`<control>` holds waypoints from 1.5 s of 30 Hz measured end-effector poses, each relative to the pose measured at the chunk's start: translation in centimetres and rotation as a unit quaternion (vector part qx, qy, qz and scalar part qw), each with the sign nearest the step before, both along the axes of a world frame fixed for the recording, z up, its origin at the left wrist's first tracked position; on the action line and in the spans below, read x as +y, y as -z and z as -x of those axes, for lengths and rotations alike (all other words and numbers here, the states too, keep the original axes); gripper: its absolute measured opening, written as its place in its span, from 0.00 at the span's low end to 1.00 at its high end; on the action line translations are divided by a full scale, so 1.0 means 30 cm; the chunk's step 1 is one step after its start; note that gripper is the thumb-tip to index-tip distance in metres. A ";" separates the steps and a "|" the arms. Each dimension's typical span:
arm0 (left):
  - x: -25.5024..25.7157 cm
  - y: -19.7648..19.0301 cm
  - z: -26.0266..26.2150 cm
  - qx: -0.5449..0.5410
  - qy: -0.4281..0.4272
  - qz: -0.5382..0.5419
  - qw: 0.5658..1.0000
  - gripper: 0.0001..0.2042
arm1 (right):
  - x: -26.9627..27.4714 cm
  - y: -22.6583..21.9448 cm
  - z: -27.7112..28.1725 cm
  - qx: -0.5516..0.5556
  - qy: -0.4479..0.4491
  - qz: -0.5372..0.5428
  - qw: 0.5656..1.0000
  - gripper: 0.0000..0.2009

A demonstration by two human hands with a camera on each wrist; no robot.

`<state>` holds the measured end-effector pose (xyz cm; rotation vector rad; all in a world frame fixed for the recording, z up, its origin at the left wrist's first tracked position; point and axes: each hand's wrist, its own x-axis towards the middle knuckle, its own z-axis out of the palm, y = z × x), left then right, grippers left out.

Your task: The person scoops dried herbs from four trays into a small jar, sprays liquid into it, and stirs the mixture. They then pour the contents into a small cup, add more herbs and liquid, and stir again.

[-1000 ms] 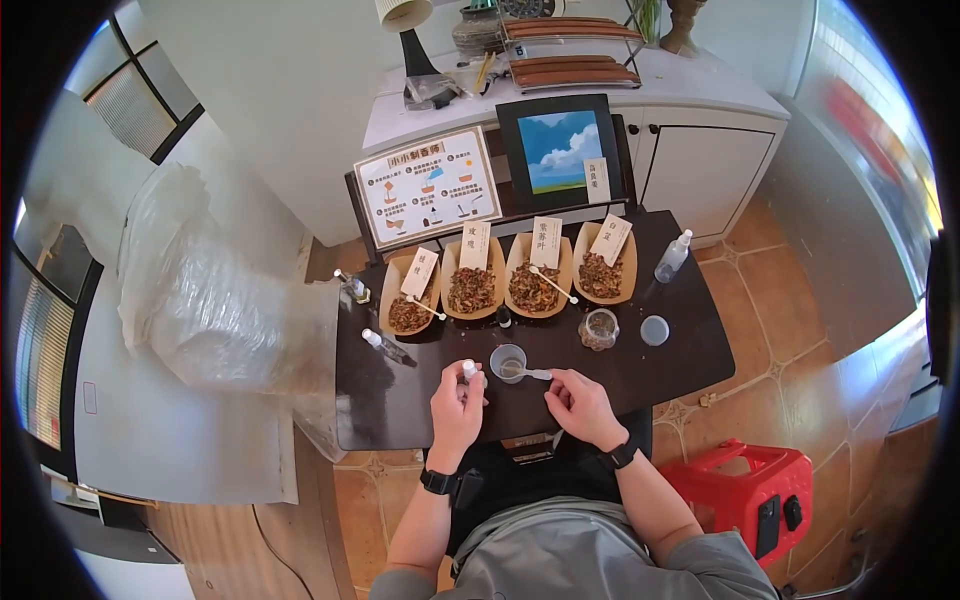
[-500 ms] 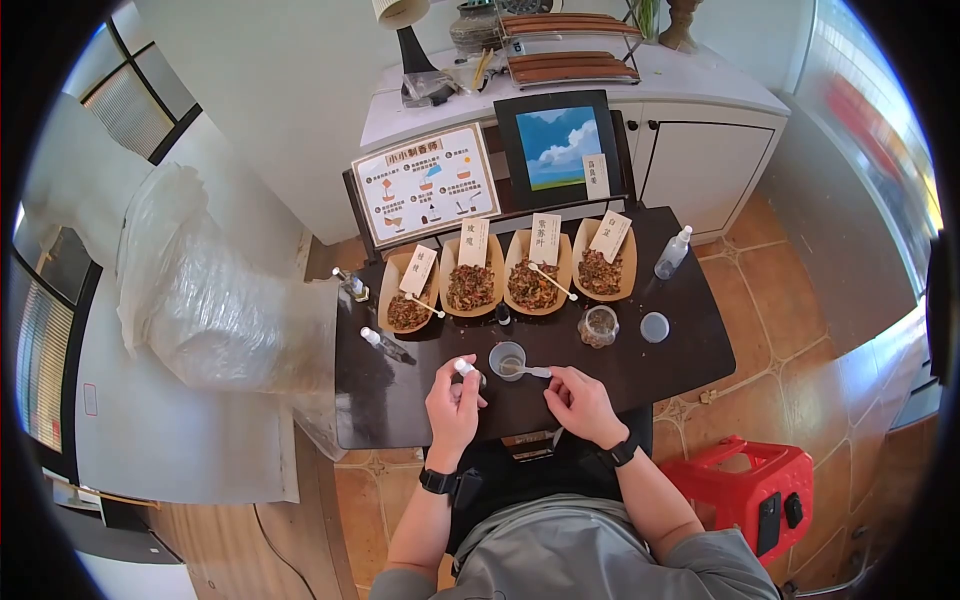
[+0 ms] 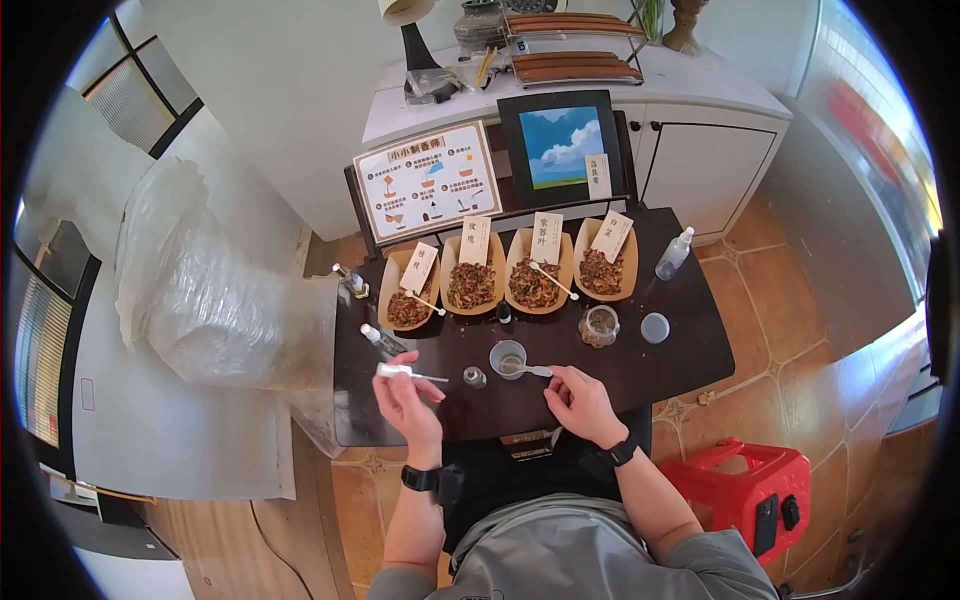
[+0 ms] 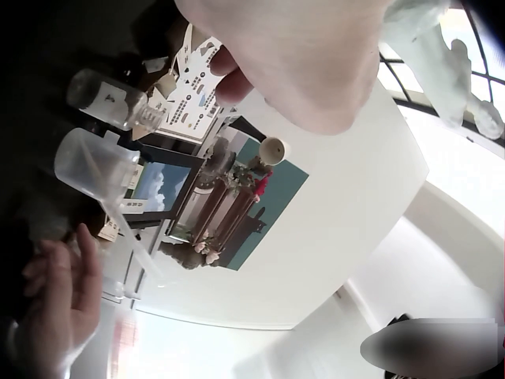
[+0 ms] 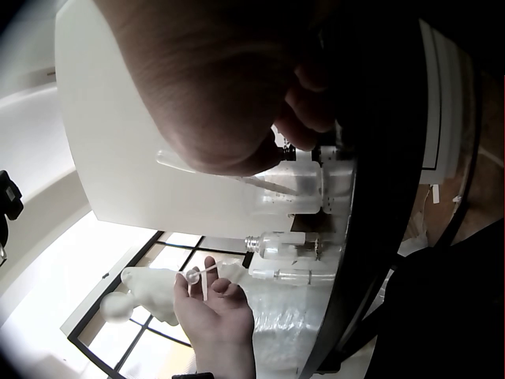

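My left hand (image 3: 412, 415) pinches a white spray top (image 3: 393, 370), raised at the table's left, its thin dip tube pointing right. The small clear glass bottle (image 3: 475, 377) it matches stands uncapped on the dark table, to the right of that hand. Behind and right of the bottle, a clear plastic cup (image 3: 496, 352) holds a slanted plastic dropper (image 4: 140, 245). Beside the cup rests my right hand (image 3: 588, 408), fingers loosely bent; the dropper's upper end overlaps its fingertips from overhead. In the left wrist view the right hand (image 4: 61, 304) shows apart from the dropper, with nothing in it.
Several paper trays (image 3: 387, 292) of dried herbs with labels line the back. A spray bottle (image 3: 380, 340) stands at left, another bottle (image 3: 675, 254) at back right. A jar (image 3: 599, 327) and a round lid (image 3: 655, 328) sit at right, a dark vial (image 3: 504, 313) behind the cup.
The left hand has drawn the spray top off the small bottle and moved left with it; the bottle now stands alone on the table. The right hand has stayed in place.
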<state>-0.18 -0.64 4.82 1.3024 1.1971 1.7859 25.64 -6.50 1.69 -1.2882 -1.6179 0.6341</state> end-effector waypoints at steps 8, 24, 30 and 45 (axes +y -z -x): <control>-0.003 0.095 0.035 -0.173 0.210 0.156 0.949 0.12 | 0.002 0.002 0.002 0.003 -0.003 0.007 1.000 0.19; -0.006 0.160 0.011 -0.185 0.323 0.216 0.902 0.10 | 0.026 -0.133 0.051 0.039 -0.004 0.045 0.998 0.23; -0.018 0.158 0.011 -0.172 0.332 0.204 0.905 0.11 | 0.051 -0.150 0.077 -0.017 0.015 -0.001 1.000 0.12; -0.028 0.162 0.012 -0.172 0.333 0.192 0.907 0.12 | 0.089 -0.202 0.124 -0.053 0.067 -0.048 0.995 0.05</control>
